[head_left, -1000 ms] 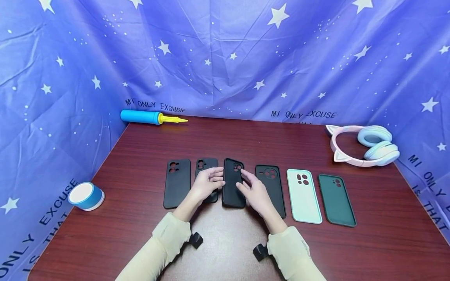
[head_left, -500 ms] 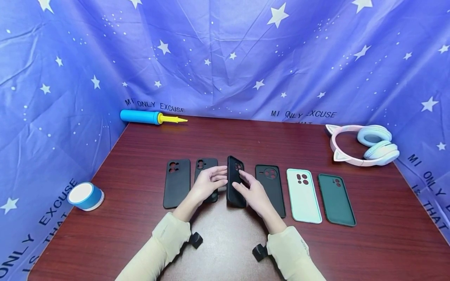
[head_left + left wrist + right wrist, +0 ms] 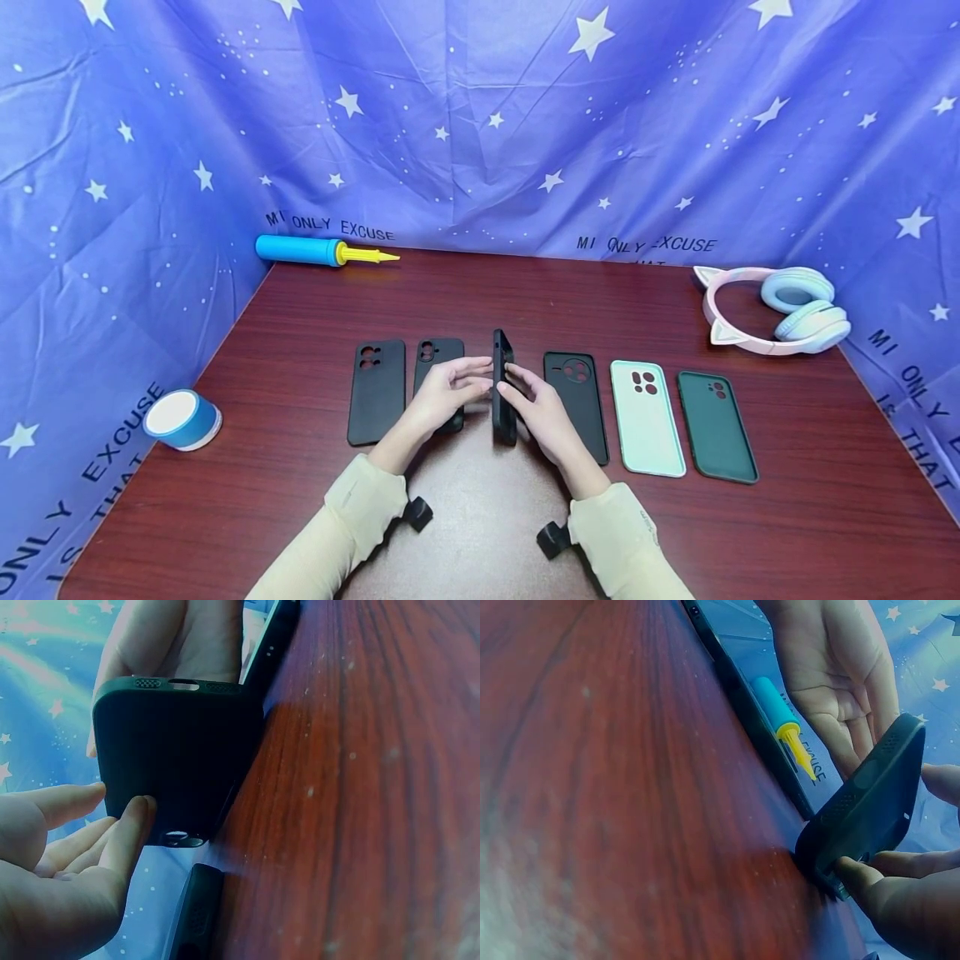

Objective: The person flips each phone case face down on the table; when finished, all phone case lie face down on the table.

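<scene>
Six phone cases [image 3: 504, 421] (four black), one headset [image 3: 717, 312]

On far left corner of reddish-brown table [image 3: 480, 304], wood grain showing: hand pump [image 3: 322, 251] lying flat, blue barrel, yellow nozzle pointing right. At left edge: short blue cylinder [image 3: 197, 425], white top. Far right: pink headphones [image 3: 812, 327] lying down, white cat ears, pale blue cushions. Behind and along both sides: blue-purple curtain [image 3: 480, 158], white stars, black lettering, creased.
</scene>
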